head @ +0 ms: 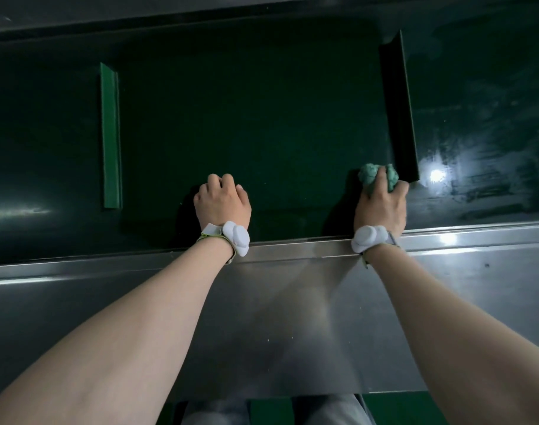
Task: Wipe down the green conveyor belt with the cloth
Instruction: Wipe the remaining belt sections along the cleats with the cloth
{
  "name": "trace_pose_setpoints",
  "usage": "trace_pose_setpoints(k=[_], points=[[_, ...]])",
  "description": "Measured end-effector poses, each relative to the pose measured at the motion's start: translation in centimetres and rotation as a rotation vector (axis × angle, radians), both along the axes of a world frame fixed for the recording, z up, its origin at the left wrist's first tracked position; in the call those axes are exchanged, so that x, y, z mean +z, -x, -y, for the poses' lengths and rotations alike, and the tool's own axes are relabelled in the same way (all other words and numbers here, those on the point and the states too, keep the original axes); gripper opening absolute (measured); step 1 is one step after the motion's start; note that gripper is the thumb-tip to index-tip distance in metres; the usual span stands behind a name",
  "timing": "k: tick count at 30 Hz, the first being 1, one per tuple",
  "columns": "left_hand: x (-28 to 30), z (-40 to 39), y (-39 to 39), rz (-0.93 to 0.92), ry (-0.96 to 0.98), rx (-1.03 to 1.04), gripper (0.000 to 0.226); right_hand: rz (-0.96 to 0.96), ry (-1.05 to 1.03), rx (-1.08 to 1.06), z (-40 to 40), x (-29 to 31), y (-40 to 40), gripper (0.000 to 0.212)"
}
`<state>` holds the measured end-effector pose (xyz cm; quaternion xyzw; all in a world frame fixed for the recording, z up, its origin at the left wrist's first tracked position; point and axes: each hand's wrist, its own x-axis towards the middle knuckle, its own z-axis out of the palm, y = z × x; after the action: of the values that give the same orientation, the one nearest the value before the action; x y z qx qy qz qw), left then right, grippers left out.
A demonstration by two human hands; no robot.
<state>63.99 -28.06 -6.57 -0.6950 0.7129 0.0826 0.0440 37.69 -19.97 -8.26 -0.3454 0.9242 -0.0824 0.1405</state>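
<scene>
The dark green conveyor belt (262, 118) runs left to right across the upper half of the view. My right hand (381, 204) grips a bunched teal cloth (373, 175) and presses it on the belt, right beside the near end of an upright cleat (398, 111). My left hand (222, 202) rests on the belt near its front edge, fingers curled under, holding nothing. Both wrists wear white bands.
A second green cleat (111, 136) stands across the belt at the left. A stainless steel side panel (277, 317) slopes from the belt's front edge toward me. Right of the dark cleat the belt (476, 133) shows wet streaks and a light glare.
</scene>
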Motion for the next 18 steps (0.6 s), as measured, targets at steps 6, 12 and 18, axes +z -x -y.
trace_pose_setpoints(k=[6,12,18], points=[[0.6,0.0,0.0,0.036,-0.022,-0.048,0.025,0.105,-0.01,0.369,2.1,-0.2,-11.6,0.057],[0.8,0.0,0.5,0.062,-0.041,-0.049,0.022,0.182,-0.046,0.651,3.0,0.1,-13.9,0.058],[0.7,-0.7,1.0,0.061,-0.047,-0.043,0.027,0.033,-0.033,0.441,0.1,0.0,0.0,0.056]])
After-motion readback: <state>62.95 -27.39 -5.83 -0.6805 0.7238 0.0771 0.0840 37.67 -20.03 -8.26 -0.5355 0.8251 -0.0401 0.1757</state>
